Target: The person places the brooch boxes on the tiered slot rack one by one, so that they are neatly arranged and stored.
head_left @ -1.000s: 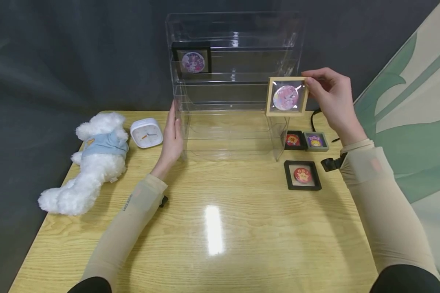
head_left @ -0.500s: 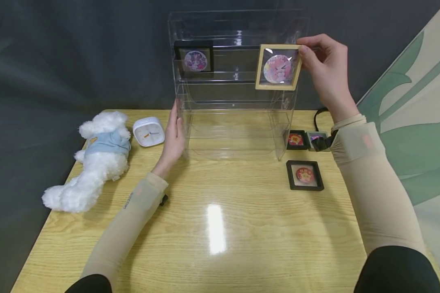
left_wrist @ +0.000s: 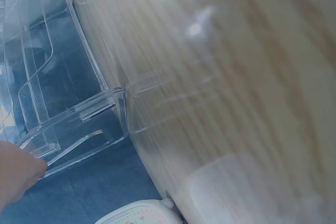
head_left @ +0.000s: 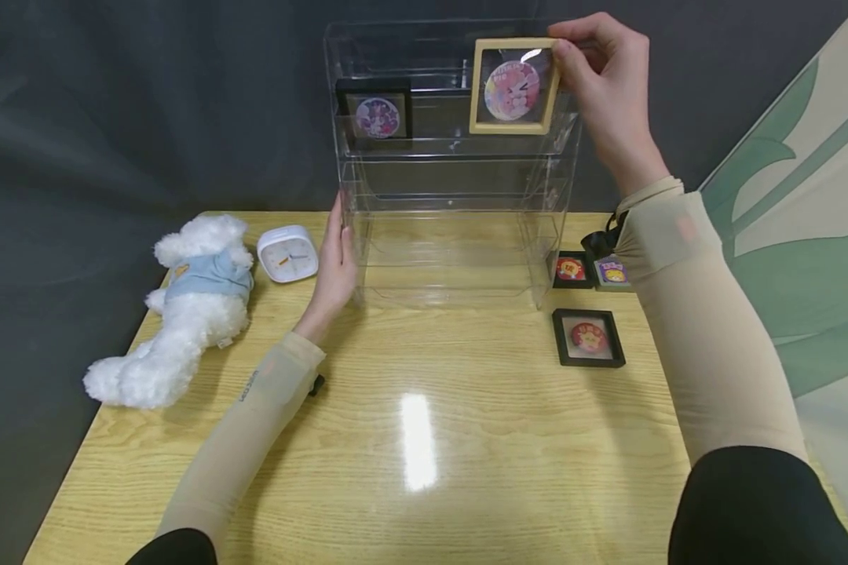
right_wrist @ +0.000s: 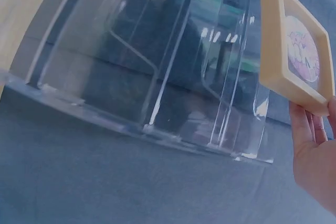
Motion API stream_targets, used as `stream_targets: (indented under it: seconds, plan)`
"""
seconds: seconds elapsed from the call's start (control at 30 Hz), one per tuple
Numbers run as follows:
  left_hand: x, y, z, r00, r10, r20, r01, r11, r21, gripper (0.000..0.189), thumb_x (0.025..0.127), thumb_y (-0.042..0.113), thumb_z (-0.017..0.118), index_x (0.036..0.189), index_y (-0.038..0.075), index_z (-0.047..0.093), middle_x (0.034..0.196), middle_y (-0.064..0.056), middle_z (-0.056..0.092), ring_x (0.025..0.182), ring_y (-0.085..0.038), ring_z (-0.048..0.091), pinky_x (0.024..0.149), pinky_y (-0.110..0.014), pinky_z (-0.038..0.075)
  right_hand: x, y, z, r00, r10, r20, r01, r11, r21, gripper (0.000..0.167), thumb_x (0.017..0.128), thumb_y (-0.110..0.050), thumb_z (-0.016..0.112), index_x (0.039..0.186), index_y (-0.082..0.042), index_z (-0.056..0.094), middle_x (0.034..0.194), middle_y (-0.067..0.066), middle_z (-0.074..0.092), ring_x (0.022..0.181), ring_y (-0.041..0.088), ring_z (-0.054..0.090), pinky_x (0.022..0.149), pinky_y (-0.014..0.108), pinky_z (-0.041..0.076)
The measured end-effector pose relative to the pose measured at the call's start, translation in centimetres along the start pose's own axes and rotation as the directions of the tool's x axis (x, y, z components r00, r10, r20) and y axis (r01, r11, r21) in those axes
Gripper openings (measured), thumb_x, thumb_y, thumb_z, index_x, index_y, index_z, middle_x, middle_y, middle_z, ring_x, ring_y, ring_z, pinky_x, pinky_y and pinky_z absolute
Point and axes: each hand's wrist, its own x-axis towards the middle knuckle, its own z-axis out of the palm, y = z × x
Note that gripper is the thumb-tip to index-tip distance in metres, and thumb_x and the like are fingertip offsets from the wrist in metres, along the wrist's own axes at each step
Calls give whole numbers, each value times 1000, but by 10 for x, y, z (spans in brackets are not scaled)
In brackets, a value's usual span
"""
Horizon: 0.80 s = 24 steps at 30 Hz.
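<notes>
My right hand [head_left: 611, 102] pinches a light-wood square display frame [head_left: 477, 94] by its upper right corner, upright in front of the upper tiers of a clear acrylic display rack [head_left: 438, 298]. A round pink badge [head_left: 512, 90] shows inside the frame. In the right wrist view, the frame [right_wrist: 273, 40] stands at the rack's upper end, with the fingers under its edge. My left hand [head_left: 335, 271] rests with fairly straight fingers against the rack's left side. A black display frame [head_left: 406, 118] with a purple round badge stands on an upper tier at the left.
On the table right of the rack lie a black frame with a red badge [head_left: 589, 337], a second black frame [head_left: 571, 269] and a grey-green frame [head_left: 613, 271]. At the left are a white alarm clock [head_left: 287, 253] and a white plush toy [head_left: 177, 329]. A dark curtain [head_left: 113, 102] hangs behind.
My right hand has raised the light-wood frame and carried it leftward, from the rack's right side to in front of its upper tiers. The left hand stays at the rack's side.
</notes>
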Motion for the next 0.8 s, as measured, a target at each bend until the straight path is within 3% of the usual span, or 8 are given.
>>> stream_targets:
  seconds: [0.5, 0.8]
  plan:
    - [-2, 1, 2, 1000, -2, 1, 2, 1000, 6, 55, 116, 3, 27, 169, -5, 14, 176, -21, 16, 162, -29, 19, 130, -29, 15, 13, -2, 21, 1000, 9, -8, -8, 998, 64, 23, 105, -8, 63, 123, -3, 76, 113, -2, 65, 99, 14, 69, 100, 27, 57]
    - [-3, 3, 0, 1000, -2, -2, 2, 1000, -3, 55, 116, 3, 28, 169, -4, 15, 176, -19, 17, 162, -28, 18, 130, -30, 15, 12, 0, 32, 999, -37, 6, 36, 999, 25, 23, 106, -9, 62, 123, -2, 76, 112, -6, 63, 98, 13, 69, 98, 26, 58]
